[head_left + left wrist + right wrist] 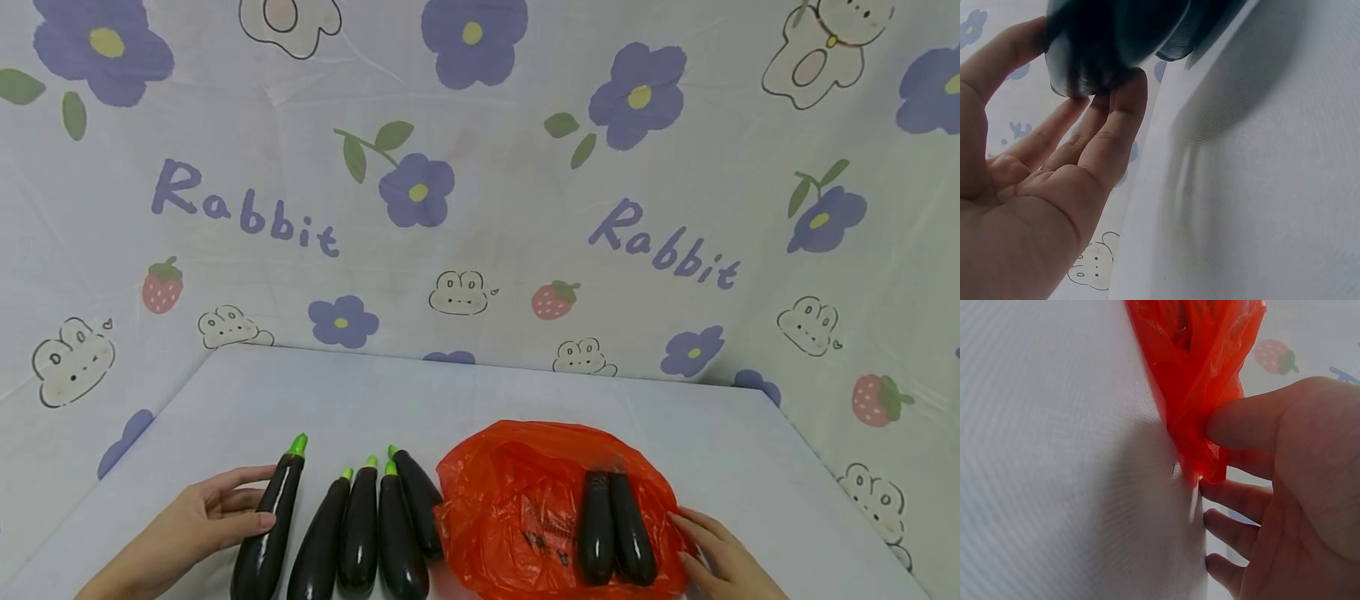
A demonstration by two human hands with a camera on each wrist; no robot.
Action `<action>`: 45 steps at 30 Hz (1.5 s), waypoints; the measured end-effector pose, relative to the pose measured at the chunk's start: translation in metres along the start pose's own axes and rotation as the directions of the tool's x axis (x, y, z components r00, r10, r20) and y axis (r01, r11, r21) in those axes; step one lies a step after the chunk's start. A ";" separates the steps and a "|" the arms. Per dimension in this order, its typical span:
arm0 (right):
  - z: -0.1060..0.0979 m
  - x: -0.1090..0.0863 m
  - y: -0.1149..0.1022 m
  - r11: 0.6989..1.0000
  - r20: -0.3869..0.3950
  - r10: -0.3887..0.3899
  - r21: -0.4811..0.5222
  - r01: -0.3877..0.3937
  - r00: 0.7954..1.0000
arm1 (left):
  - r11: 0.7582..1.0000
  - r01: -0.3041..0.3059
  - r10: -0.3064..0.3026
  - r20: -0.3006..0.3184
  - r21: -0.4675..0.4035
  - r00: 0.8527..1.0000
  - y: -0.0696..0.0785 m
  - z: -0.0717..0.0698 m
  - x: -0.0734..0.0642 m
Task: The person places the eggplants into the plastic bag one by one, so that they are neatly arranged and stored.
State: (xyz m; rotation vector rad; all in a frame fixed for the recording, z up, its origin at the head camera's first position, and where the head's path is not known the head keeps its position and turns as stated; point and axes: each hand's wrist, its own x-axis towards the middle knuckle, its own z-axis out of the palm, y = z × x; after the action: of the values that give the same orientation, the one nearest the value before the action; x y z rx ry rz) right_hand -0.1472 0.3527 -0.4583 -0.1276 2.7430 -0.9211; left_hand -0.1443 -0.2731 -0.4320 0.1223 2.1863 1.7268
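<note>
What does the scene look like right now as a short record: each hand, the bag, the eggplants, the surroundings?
left hand: grips the held eggplant, green stem end up and away from the person
right hand: pinches the bag's edge
red plastic bag: mouth open, two bagged eggplants visible
loose eggplants: four, clustered between the left hand's one and the bag
surface: white tabletop
backdrop: rabbit-print cloth with purple flowers and strawberries
</note>
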 end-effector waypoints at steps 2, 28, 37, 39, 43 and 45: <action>0.000 -0.001 0.001 1.000 0.004 -0.009 0.004 0.009 1.000 | 1.000 0.005 -0.005 0.001 0.002 1.000 0.000 0.000 -0.001; 0.001 -0.003 -0.005 1.000 -0.009 0.019 0.007 -0.019 1.000 | 0.998 -0.005 0.006 0.023 -0.064 1.000 0.001 0.001 -0.002; 0.001 -0.004 -0.006 1.000 -0.012 0.030 0.009 -0.030 0.999 | 0.989 -0.008 0.016 0.055 -0.146 0.998 -0.001 0.001 -0.001; 0.001 -0.004 -0.006 1.000 -0.011 0.029 0.009 -0.029 1.000 | 0.987 -0.014 0.026 0.069 -0.163 0.997 -0.001 0.001 -0.002; 0.000 -0.004 -0.005 1.000 -0.008 0.026 0.006 -0.026 1.000 | 0.982 -0.030 0.048 0.090 -0.187 0.995 -0.002 0.001 -0.001; 0.000 -0.004 -0.005 1.000 -0.008 0.025 0.003 -0.025 1.000 | 0.982 -0.034 0.052 0.093 -0.188 0.994 -0.002 0.002 -0.001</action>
State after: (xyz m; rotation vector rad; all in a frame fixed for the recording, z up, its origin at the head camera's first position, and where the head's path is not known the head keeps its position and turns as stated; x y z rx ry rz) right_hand -0.1437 0.3489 -0.4546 -0.0892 2.7441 -0.9203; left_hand -0.1427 -0.2722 -0.4344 0.2034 1.9563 1.8977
